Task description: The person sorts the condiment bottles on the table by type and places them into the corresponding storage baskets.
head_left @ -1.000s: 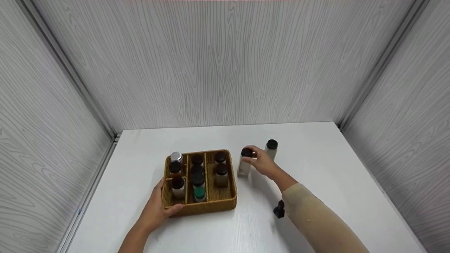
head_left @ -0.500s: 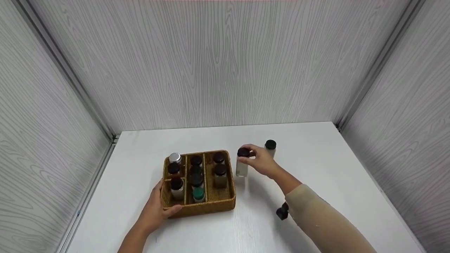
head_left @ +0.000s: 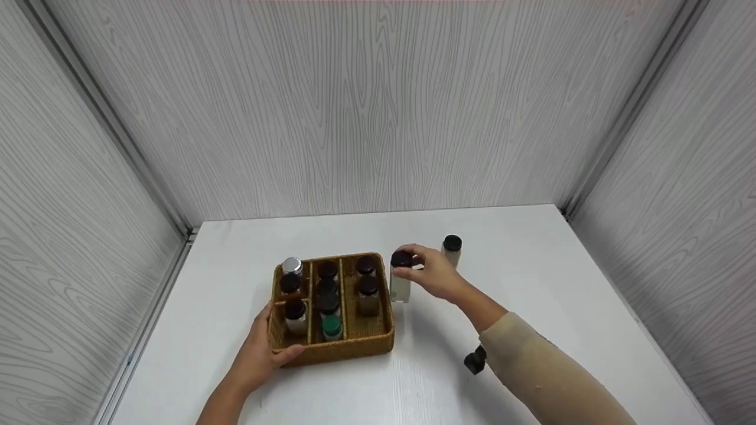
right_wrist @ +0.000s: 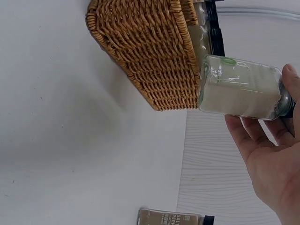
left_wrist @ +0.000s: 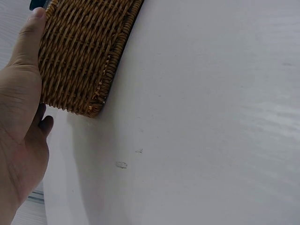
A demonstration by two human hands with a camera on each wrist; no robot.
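The brown wicker basket (head_left: pixel 331 354) stands on the table, split into compartments that hold several dark-capped jars, one silver-capped jar (head_left: pixel 292 265) and one green-capped jar (head_left: pixel 332 328). My left hand (head_left: pixel 258 359) grips its front left corner, thumb (left_wrist: pixel 29 37) on the front wall and fingers round the left side. By its black cap, my right hand (head_left: pixel 436 275) pinches a clear glass spice jar (right_wrist: pixel 241 89) of pale powder, held upright right at the basket's right wall. The right compartment has two dark-capped jars (head_left: pixel 368 298) at its back and bare wicker in front.
Another black-capped jar (head_left: pixel 452 252), its label partly readable as salt and pepper in the right wrist view, stands behind the right hand. A small black object (head_left: pixel 474 361) lies partly behind the right sleeve (head_left: pixel 531 360). Grained panels (head_left: pixel 378 118) enclose the white table (head_left: pixel 236 248).
My right hand has carried the glass jar leftward, up to the basket's right wall. The left hand keeps its hold on the basket corner.
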